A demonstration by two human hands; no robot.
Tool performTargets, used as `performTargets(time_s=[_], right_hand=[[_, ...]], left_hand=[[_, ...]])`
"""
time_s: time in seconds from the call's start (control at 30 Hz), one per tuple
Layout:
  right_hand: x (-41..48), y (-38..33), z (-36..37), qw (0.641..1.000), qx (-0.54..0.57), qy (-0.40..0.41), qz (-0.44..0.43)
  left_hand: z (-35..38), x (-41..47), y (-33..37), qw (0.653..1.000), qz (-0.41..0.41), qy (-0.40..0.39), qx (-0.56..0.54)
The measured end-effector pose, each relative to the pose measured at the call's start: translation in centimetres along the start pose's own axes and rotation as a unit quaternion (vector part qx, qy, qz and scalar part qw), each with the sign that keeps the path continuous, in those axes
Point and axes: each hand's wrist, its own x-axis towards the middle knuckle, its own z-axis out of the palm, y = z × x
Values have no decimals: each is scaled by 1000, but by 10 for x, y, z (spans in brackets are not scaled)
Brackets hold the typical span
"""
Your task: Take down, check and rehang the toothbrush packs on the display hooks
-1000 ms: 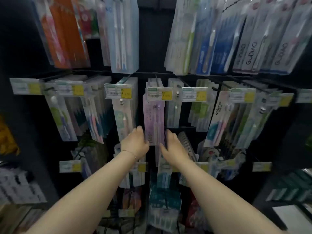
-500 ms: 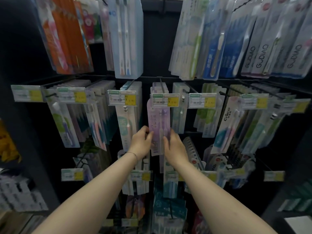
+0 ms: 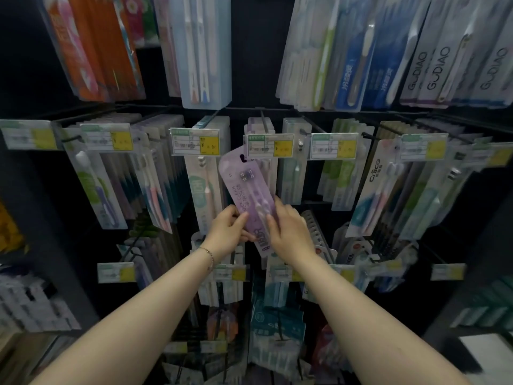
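**Kid:** While both hands are holding it, where is the pack (image 3: 251,202) sitting?

**Helper:** It is hanging in the air in front of the middle row. Its bottom end is sitting between the two hands.

**Kid:** What is each grip doing?

**Helper:** The left hand (image 3: 227,232) is pinching the pack's left edge. The right hand (image 3: 288,232) is pinching the right edge, with its thumb on the front. Both grips are closed on the pack.

**Kid:** Which way is the pack pointing?

**Helper:** It is leaning. Its long side is running from the hands at the bottom right up to the top left. The hole at the top is sitting just left of the tag (image 3: 269,145).

**Kid:** And the hook (image 3: 263,122)?

**Helper:** It is sticking out above the pack's top and a bit to the right. I cannot tell if the hole is touching its tip. I am guessing the pack is off the hook and being checked.

**Kid:** What is the next move needing?

**Helper:** I am thinking the top needs tipping right, so the hole is lining up with the hook. Both hands are just as near, low on the pack. So the top is far from either grip and may be wobbling.
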Motion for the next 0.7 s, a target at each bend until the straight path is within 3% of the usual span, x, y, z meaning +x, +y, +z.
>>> performTargets(time_s=[0.27, 0.7], right_hand=[[-36, 1, -8, 996, 85, 18, 6], [-111, 31, 10, 991, 126, -9, 52]], left_hand=[[8, -24, -6, 998, 38, 4, 48], [43, -79, -53, 991, 84, -31, 100]])
